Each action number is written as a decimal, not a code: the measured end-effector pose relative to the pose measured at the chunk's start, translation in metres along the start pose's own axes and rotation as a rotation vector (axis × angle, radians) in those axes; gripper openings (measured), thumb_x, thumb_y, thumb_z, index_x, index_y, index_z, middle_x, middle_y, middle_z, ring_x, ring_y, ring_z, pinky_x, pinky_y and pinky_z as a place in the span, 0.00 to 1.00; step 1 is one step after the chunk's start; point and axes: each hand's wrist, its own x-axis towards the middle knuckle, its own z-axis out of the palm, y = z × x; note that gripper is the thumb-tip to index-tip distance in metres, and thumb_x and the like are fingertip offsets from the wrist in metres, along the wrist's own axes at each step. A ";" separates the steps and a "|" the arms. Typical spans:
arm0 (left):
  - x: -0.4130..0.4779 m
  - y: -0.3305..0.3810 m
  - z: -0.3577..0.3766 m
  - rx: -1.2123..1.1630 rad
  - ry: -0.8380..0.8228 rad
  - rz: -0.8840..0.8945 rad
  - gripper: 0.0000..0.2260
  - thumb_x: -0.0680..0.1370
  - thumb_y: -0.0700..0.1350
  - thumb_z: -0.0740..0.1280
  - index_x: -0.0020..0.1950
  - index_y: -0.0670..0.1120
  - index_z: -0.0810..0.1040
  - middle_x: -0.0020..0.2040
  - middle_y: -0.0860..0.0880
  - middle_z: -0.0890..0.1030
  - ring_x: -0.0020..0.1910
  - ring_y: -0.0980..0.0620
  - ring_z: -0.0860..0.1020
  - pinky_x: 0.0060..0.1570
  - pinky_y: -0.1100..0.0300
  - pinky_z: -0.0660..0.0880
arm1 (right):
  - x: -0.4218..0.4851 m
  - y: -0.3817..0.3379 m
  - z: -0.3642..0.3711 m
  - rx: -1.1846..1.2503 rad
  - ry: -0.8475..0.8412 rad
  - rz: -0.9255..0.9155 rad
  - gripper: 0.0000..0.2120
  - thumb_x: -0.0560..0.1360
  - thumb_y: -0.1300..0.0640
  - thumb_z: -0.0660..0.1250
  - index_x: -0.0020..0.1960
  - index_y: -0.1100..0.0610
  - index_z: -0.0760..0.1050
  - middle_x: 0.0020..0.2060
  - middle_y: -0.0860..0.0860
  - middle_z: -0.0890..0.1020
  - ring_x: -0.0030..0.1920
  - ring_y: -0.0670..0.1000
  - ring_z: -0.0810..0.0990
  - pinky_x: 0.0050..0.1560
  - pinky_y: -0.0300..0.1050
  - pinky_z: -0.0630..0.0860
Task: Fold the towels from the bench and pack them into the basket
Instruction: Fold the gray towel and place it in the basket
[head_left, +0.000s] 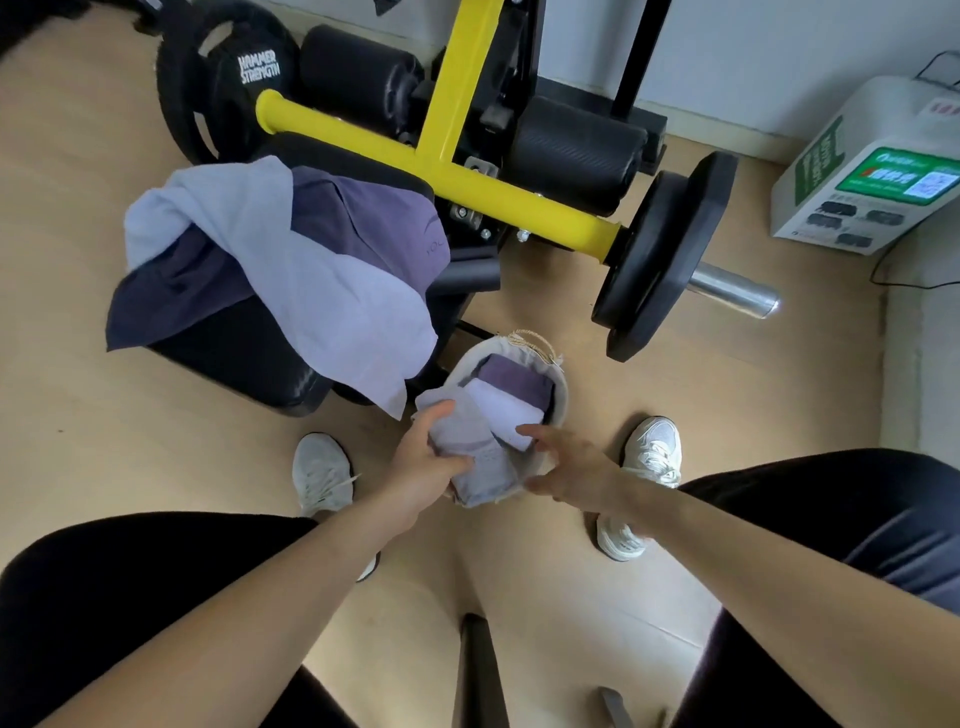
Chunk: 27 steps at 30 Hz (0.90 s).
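A small round fabric basket (560, 395) stands on the floor between my feet. Inside it lie a folded purple towel (511, 382) and a folded pale lilac towel (501, 421). My left hand (423, 462) grips another folded lilac towel (467, 452) at the basket's near-left rim. My right hand (563, 462) hovers with fingers spread at the basket's near-right side, holding nothing. On the black bench (244, 358) lie an unfolded light lilac towel (291, 260), a purple towel (374, 218) and a dark navy towel (171, 291).
A yellow-framed weight machine (457, 171) with black plates (665, 260) and a steel bar end (737, 296) stands just behind the basket. A white and green kiosk box (872, 171) sits at right. My white shoes (322, 475) flank the basket on the wooden floor.
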 end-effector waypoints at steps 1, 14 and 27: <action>0.010 -0.003 0.003 -0.018 0.038 -0.005 0.34 0.75 0.34 0.73 0.74 0.59 0.68 0.68 0.49 0.71 0.66 0.45 0.75 0.57 0.41 0.82 | 0.011 0.006 -0.008 -0.060 0.019 0.026 0.31 0.73 0.57 0.74 0.73 0.46 0.68 0.63 0.48 0.72 0.47 0.45 0.75 0.35 0.27 0.71; 0.106 -0.074 0.080 -0.244 0.246 -0.168 0.34 0.73 0.37 0.74 0.69 0.66 0.66 0.72 0.51 0.66 0.66 0.45 0.71 0.63 0.45 0.77 | 0.135 0.094 -0.012 -0.248 0.156 0.205 0.44 0.71 0.54 0.75 0.80 0.46 0.53 0.68 0.59 0.70 0.66 0.61 0.73 0.66 0.51 0.73; 0.128 -0.082 0.081 -0.228 0.328 -0.517 0.37 0.64 0.56 0.78 0.69 0.69 0.64 0.71 0.51 0.67 0.64 0.42 0.72 0.63 0.41 0.75 | 0.149 0.114 0.006 -0.075 0.282 0.181 0.46 0.69 0.64 0.74 0.80 0.49 0.53 0.65 0.56 0.68 0.62 0.61 0.74 0.53 0.60 0.82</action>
